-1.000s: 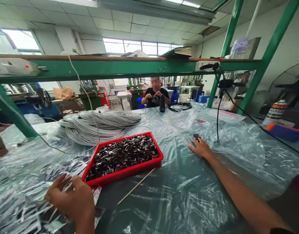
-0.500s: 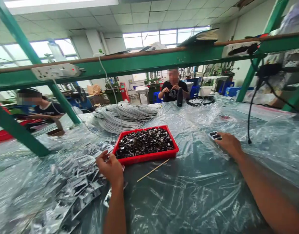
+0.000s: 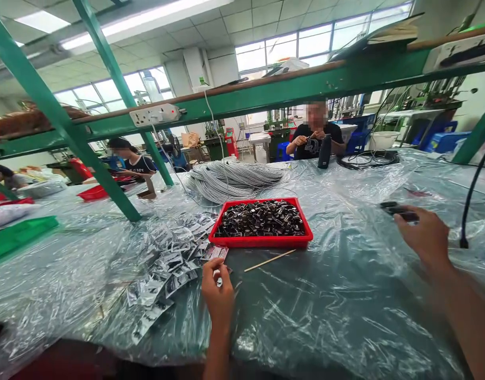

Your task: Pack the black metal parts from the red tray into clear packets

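Note:
My left hand (image 3: pixel 217 292) is closed in a pinch on a small clear plastic bag (image 3: pixel 216 254) at the near edge of a heap of such bags (image 3: pixel 165 266). Just behind it stands a red tray (image 3: pixel 262 241) full of small black parts (image 3: pixel 262 217). A thin wooden stick (image 3: pixel 269 260) lies in front of the tray. My right hand (image 3: pixel 424 237) hovers to the right, its fingers curled around a small black part (image 3: pixel 398 209).
The table is covered in crinkled clear plastic sheet (image 3: pixel 345 295). A coil of grey cable (image 3: pixel 234 179) lies behind the tray. Green frame posts (image 3: pixel 64 126) rise at left. One person (image 3: pixel 315 134) sits across the table, another person (image 3: pixel 127 161) at left. A black cable (image 3: pixel 469 206) hangs at right.
The view has swung left and down. My left hand has taken hold of one bag from the heap. My right hand has lifted off the table with the black part.

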Tool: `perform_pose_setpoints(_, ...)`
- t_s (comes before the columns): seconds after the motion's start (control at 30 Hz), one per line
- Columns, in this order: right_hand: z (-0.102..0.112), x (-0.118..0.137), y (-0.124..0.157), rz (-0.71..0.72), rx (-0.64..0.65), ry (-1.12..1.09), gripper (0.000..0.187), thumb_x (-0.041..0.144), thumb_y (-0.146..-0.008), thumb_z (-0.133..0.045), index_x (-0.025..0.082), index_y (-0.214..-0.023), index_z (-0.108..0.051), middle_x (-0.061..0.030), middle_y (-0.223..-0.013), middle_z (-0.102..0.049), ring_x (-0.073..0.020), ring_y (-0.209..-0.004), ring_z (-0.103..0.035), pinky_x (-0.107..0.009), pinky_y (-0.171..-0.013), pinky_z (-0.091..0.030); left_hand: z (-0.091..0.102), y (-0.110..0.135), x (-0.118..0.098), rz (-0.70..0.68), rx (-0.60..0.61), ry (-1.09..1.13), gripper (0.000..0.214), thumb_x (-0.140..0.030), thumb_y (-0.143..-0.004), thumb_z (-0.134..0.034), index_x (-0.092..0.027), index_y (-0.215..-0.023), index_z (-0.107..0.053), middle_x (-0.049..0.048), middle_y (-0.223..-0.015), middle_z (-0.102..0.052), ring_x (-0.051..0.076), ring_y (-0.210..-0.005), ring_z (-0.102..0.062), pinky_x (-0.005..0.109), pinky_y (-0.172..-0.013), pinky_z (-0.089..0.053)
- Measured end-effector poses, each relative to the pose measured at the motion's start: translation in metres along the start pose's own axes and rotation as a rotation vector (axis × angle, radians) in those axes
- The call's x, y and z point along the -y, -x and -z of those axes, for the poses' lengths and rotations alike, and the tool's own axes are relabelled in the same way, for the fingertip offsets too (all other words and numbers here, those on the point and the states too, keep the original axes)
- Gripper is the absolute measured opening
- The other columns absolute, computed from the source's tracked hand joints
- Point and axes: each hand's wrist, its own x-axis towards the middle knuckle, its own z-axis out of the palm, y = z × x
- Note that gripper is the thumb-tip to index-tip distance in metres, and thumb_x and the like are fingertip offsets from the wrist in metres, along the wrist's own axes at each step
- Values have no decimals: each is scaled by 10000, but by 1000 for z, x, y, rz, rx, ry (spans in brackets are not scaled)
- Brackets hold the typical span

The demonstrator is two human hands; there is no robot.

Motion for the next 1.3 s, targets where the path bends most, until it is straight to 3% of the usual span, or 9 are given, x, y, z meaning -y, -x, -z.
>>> perform_pose_setpoints(0.17,8,39,29,-143,224,-608,304,312,-887,-518,160,-1075,-704,-164,-1107,-690,-212,-757,-670,-371,-748,-530,24,35,-10,43,68,-52,172,-361,-830,-590,-221,-917,-638,58,-910,-643,197,-770,-620,322,-720,-518)
perform_pose_setpoints(0.33,-9,117,123,-99,1383,-878,415,524,-877,-530,154,-815,-708,-79,-686,-697,-189,-560,-637,-295,-501,-532,29,68,-21,-168,433,-206,486,-337,-787,-699,-272,-1253,-578,109,-1267,-572,268,-1104,-598,386,-880,-525)
perform_pose_setpoints(0.47,-36,167,177,59,1782,-726,566,589,-954,-346,134,-787,-640,-71,-638,-680,-162,-490,-618,-260,-448,-509,30,76,-10,-225,636,-371,599,-332,-797,-690,-272,-1359,-491,110,-1304,-560,291,-1184,-557,452,-972,-488)
perform_pose_setpoints(0.67,-65,189,157,915,968,-116,215,118,-906,-473,117,-1030,-649,-174,-1130,-657,-269,-1072,-618,-353,-907,-487,43,60,-1,-196,596,-593,436,-380,-866,-582,-210,-1267,-563,121,-1199,-592,303,-1132,-562,493,-955,-481)
perform_pose_setpoints(0.8,-72,181,153,1142,938,147,270,17,-868,-414,99,-989,-640,-196,-1076,-653,-285,-1019,-618,-367,-880,-454,47,60,-8,-157,618,-644,519,-409,-773,-682,-208,-1241,-581,116,-1197,-581,313,-1113,-563,495,-960,-475)
perform_pose_setpoints(0.9,-69,175,151,1016,989,22,209,63,-894,-405,138,-978,-581,-137,-917,-652,-249,-859,-620,-337,-750,-440,43,63,-12,-107,621,-633,430,-316,-784,-649,-204,-1197,-605,113,-1175,-577,285,-1068,-577,457,-944,-481)
perform_pose_setpoints(1.0,-60,182,147,686,1159,-526,38,194,-882,-484,197,-845,-493,-12,-725,-551,-162,-652,-517,-270,-615,-376,33,62,-15,-66,635,-608,455,-267,-750,-676,-201,-1194,-603,110,-1182,-569,284,-1101,-557,448,-977,-452)
perform_pose_setpoints(1.17,-55,222,176,-68,1417,-1383,418,409,-811,-564,237,-580,-261,97,-476,-243,-70,-419,-185,-246,-433,-167,9,52,-19,22,667,-575,511,-256,-711,-734,-191,-1196,-589,101,-1165,-588,278,-1124,-556,413,-996,-428)
perform_pose_setpoints(1.3,-68,246,216,-263,1524,-1567,501,485,-812,-577,240,-526,-246,115,-403,-174,-54,-370,-108,-258,-403,-103,-2,48,-16,102,618,-545,491,-223,-652,-772,-164,-1102,-583,97,-1083,-631,292,-1095,-571,424,-963,-435)
